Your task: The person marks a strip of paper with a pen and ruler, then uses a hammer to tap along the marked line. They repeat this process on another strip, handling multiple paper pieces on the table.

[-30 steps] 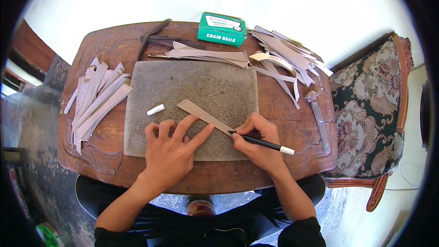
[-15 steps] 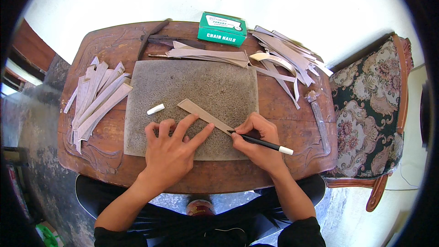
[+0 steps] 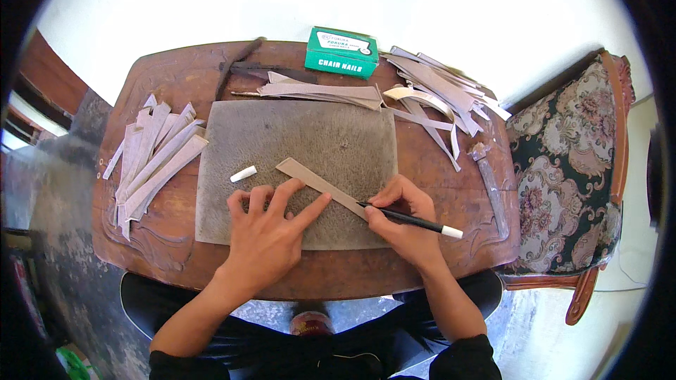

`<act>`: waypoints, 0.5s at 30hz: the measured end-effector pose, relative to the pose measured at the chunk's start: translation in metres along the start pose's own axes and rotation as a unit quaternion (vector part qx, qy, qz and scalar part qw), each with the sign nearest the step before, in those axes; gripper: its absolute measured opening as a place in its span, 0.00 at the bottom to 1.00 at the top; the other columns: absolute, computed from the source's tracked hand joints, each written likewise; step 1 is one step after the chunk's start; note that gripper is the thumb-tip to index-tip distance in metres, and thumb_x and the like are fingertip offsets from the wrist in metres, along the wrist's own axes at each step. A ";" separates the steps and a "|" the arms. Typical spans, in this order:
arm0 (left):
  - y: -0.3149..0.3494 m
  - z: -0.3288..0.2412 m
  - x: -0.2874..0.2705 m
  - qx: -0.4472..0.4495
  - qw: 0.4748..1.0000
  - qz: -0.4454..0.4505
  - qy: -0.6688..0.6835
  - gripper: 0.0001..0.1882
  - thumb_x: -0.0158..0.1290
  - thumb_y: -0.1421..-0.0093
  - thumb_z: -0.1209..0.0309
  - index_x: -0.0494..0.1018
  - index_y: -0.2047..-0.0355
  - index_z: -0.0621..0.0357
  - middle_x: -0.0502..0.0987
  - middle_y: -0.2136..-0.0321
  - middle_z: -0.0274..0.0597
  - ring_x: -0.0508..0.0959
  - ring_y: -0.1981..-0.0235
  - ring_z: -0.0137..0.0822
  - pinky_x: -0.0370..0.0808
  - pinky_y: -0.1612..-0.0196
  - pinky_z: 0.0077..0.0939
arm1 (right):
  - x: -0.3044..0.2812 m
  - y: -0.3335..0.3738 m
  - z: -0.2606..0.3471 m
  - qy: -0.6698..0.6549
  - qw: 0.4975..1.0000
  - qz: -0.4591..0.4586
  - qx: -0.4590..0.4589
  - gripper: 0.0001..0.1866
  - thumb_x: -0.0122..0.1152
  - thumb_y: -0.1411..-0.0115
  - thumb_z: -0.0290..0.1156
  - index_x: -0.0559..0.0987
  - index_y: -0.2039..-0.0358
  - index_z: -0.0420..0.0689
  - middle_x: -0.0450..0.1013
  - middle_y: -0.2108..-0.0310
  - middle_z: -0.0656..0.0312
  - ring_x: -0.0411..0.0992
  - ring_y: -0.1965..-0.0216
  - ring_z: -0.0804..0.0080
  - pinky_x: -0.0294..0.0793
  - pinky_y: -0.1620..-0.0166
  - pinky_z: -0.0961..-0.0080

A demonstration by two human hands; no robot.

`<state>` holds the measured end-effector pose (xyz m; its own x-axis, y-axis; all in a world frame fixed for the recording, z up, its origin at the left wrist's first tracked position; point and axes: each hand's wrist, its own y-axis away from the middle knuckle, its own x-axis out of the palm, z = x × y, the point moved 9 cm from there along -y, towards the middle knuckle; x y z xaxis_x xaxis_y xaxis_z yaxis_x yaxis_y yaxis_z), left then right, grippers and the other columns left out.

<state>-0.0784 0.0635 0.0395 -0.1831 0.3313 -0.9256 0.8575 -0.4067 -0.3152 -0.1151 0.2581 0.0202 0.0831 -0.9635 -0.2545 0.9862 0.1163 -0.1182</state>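
A flat, tapered greyish-tan strip (image 3: 308,176) lies slanted on a rough grey mat (image 3: 303,130). My left hand (image 3: 266,229) is spread, its fingertips pressing the strip from above without gripping it. Pinched in my right hand (image 3: 407,231) is a black marker (image 3: 415,221) with a white rear end. The marker's tip touches the strip near its lower right end, which is partly hidden by my right fingers. A loose white marker cap (image 3: 243,174) rests on the mat, left of the strip.
Similar strips (image 3: 151,162) are piled on the left of the wooden table (image 3: 331,274), with more strips (image 3: 440,88) at the back right. A green box (image 3: 341,56) stands at the back. A hammer (image 3: 491,190) lies to the right, beside a flowered chair (image 3: 563,176).
The marker has shifted slightly to the right with my right hand, its tip still at the strip. My left hand keeps its place on the strip. The whole view has moved a little.
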 end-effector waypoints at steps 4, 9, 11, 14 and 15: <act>-0.001 0.000 0.001 -0.005 1.000 0.001 0.009 0.33 0.55 0.50 0.77 0.79 0.42 0.35 0.70 0.42 0.35 0.67 0.49 0.43 0.57 0.45 0.46 | -0.001 0.007 0.023 0.000 1.000 -0.008 -0.017 0.09 0.71 0.47 0.20 0.77 0.70 0.38 0.77 0.68 0.58 0.78 0.68 0.75 0.80 0.61 0.78; 0.000 -0.003 0.007 0.006 1.000 0.006 -0.010 0.31 0.56 0.49 0.74 0.78 0.42 0.36 0.70 0.42 0.31 0.68 0.50 0.42 0.58 0.47 0.50 | 0.002 0.005 0.020 0.045 0.999 0.011 -0.015 0.10 0.71 0.49 0.21 0.76 0.71 0.37 0.77 0.69 0.58 0.79 0.68 0.74 0.79 0.62 0.78; 0.001 -0.004 0.008 0.008 1.000 0.000 -0.012 0.32 0.56 0.49 0.75 0.78 0.42 0.36 0.71 0.42 0.30 0.68 0.50 0.42 0.58 0.47 0.49 | -0.002 0.003 -0.001 0.026 1.000 0.007 0.015 0.10 0.71 0.49 0.21 0.76 0.71 0.37 0.76 0.70 0.58 0.78 0.68 0.74 0.78 0.63 0.78; 0.002 -0.004 0.008 0.010 1.000 -0.010 -0.027 0.32 0.55 0.49 0.76 0.78 0.42 0.36 0.71 0.43 0.29 0.68 0.50 0.41 0.58 0.47 0.49 | -0.004 0.002 0.000 0.039 0.999 0.002 0.009 0.09 0.71 0.50 0.22 0.76 0.73 0.38 0.76 0.72 0.58 0.77 0.70 0.73 0.76 0.65 0.77; 0.003 -0.004 0.007 0.011 0.999 -0.013 -0.034 0.32 0.55 0.49 0.76 0.78 0.43 0.36 0.72 0.43 0.29 0.68 0.50 0.41 0.58 0.47 0.49 | -0.004 0.001 0.000 0.046 0.999 0.002 0.004 0.09 0.71 0.50 0.22 0.76 0.73 0.38 0.76 0.72 0.58 0.77 0.71 0.73 0.76 0.66 0.77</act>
<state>-0.0754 0.0685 0.0330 -0.2381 0.2838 -0.9288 0.8416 -0.4171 -0.3432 -0.1146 0.2620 0.0208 0.0744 -0.9363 -0.3431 0.9868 0.1187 -0.1100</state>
